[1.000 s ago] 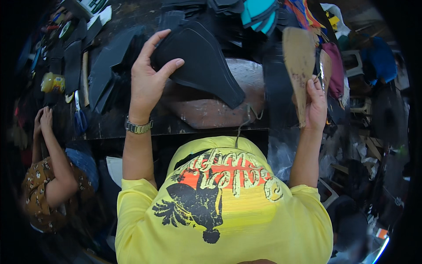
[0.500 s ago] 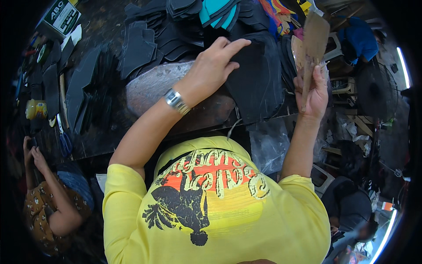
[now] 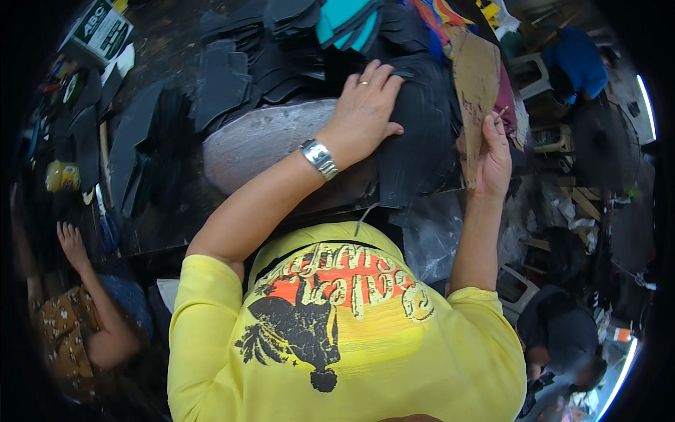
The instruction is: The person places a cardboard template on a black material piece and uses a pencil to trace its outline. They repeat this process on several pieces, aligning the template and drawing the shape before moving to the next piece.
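My left hand (image 3: 363, 112), with a silver watch at the wrist, is open, its fingers spread and reaching onto the left edge of a dark foam sheet (image 3: 422, 137). Under that wrist is a smooth, oval greyish-brown slab (image 3: 249, 144). My right hand (image 3: 492, 160) grips a long brown cardboard template (image 3: 476, 74) by its narrow lower end. The template stands raised at the right side of the dark sheet. A thin stick-like thing (image 3: 500, 111) shows at my right fingertips; its kind is unclear.
Stacks of cut black pieces (image 3: 221, 77) and turquoise pieces (image 3: 348, 28) lie at the back. Scissors (image 3: 107, 224), a yellow-labelled jar (image 3: 63, 176) and a tin (image 3: 98, 32) are at the left. One person (image 3: 88, 323) sits left; others are at the right.
My left hand has shifted right and its fingers have spread flatter. The cardboard template has moved left and turned its broad face into view.
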Tool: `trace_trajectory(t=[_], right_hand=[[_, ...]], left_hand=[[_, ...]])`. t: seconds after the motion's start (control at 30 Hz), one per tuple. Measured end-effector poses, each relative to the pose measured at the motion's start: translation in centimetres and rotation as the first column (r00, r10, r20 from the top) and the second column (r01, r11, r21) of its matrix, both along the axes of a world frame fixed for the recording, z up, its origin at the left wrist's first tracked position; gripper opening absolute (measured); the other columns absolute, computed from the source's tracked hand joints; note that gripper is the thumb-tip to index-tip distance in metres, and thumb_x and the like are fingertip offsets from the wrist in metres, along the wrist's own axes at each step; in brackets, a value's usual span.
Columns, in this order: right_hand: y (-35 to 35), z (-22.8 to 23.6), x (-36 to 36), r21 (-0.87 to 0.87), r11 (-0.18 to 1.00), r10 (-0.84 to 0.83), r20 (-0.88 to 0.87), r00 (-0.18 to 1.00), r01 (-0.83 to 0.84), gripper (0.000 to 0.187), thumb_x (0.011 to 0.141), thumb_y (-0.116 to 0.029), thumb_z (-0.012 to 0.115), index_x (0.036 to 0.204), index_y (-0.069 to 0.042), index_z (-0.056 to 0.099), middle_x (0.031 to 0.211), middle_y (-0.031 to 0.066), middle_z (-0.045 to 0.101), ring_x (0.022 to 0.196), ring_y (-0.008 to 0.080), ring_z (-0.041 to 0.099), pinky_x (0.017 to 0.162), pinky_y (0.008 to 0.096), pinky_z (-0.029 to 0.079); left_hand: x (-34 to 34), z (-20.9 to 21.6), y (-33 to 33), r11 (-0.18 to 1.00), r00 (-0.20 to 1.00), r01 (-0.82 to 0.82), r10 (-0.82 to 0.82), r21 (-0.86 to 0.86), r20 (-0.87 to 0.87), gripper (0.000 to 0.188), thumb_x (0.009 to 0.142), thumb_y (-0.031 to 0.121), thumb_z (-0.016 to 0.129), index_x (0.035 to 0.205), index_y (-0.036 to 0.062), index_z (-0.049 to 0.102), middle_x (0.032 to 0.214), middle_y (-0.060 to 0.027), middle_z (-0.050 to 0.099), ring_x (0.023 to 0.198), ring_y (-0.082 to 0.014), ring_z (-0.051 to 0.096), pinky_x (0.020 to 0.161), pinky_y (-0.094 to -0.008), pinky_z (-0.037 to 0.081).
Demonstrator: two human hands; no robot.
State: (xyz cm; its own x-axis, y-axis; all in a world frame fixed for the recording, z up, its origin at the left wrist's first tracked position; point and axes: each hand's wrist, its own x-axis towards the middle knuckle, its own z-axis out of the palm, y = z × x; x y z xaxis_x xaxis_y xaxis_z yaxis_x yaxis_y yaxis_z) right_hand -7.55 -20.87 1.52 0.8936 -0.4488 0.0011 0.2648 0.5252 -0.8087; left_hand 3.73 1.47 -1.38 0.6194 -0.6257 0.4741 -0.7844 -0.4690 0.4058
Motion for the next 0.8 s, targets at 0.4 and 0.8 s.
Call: trace_trajectory(t=[0.4, 0.8], right_hand=[[2.6, 1.3, 0.5, 0.029, 0.994, 0.106, 0.093, 0.990, -0.109, 0.019, 0.108, -0.009, 0.056, 0.126, -0.005, 0.060, 0.125, 0.0146, 0.072, 0.107, 0.0249, 0.075, 0.084, 0.0349, 0.063], [2.9, 2.2, 0.3, -0.067, 0.997, 0.038, 0.041, 0.998, -0.035, 0.032, 0.105, -0.009, 0.056, 0.137, -0.003, 0.052, 0.125, 0.0153, 0.071, 0.101, 0.0233, 0.076, 0.078, 0.0339, 0.064]], left_hand=[[2.3, -0.2, -0.8, 0.994, 0.997, 0.011, -0.019, -0.104, -0.079, 0.067, 0.069, 0.025, 0.094, 0.127, 0.0106, 0.063, 0.124, -0.0082, 0.062, 0.124, -0.0298, 0.057, 0.100, -0.0436, 0.044], [2.3, 1.5, -0.1, 0.980, 0.997, 0.073, -0.073, -0.183, 0.007, 0.013, 0.093, 0.010, 0.070, 0.106, 0.0077, 0.068, 0.115, -0.0092, 0.064, 0.109, -0.0302, 0.063, 0.095, -0.0438, 0.049]])
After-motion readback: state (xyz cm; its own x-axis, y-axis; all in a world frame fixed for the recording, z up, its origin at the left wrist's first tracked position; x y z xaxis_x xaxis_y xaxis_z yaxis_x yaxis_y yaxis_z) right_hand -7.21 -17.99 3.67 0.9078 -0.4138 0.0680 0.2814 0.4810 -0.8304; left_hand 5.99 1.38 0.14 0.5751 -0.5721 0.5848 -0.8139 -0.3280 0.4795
